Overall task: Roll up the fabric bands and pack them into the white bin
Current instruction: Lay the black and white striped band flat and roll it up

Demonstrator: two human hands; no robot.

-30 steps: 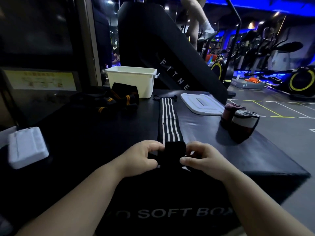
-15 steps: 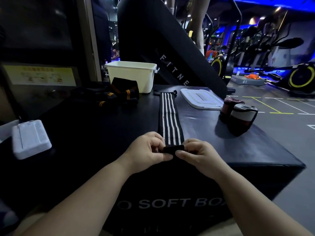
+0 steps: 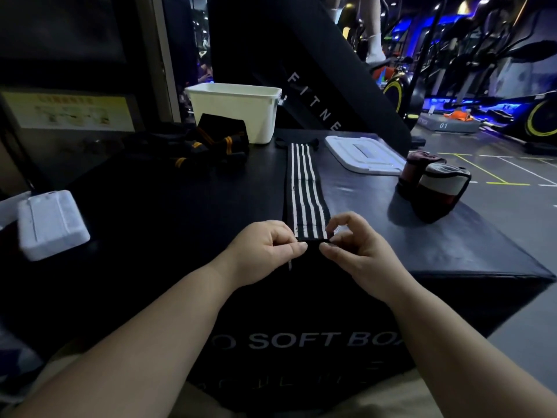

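A long black band with white stripes (image 3: 304, 182) lies flat on the black soft box (image 3: 437, 245), running away from me. Its near end is folded into a thin black roll between my hands. My left hand (image 3: 265, 251) pinches the roll's left side and my right hand (image 3: 355, 248) pinches its right side. The white bin (image 3: 235, 113) stands at the far edge, open on top; its inside is hidden. A pile of black bands with orange stripes (image 3: 211, 143) lies in front of the bin. Two rolled bands (image 3: 434, 182), red, white and black, sit at the right.
A white bin lid (image 3: 364, 155) lies right of the striped band. A white foam block (image 3: 49, 221) sits at the left. A black slanted board stands behind the bin. Gym machines and open floor fill the right side.
The black end flap that lay flat between my hands has been folded over into a thin roll. Both hands have moved slightly forward along the band.
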